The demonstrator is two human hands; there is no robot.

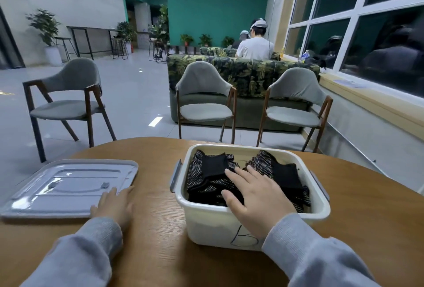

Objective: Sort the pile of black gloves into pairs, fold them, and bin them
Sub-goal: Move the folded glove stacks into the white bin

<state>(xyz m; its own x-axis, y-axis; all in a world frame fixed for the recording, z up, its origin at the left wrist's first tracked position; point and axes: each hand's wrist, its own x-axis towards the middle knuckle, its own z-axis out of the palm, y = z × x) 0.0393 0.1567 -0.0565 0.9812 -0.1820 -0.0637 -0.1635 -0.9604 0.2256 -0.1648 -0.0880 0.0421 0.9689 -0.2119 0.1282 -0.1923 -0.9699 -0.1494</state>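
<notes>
The black gloves lie folded inside one cream plastic bin, which stands on the round wooden counter toward its right side. They are knit, with plain black cuffs and palms covered in small pale dots. They sit in two rough bundles, one left and one right, but layers overlap and the number of single gloves cannot be told. The bin has a grey latch handle on each short side, two in all, and a handwritten mark on its near wall.

The right hand reaches over the near rim and lies flat on the gloves, fingers straight and spread, its grip holding nothing. The left hand rests palm down on the counter, fingers loosely extended, fingertips touching the near edge of the one grey lid, which lies flat left of the bin. Both sleeves are grey.

Three grey chairs stand beyond the counter
</notes>
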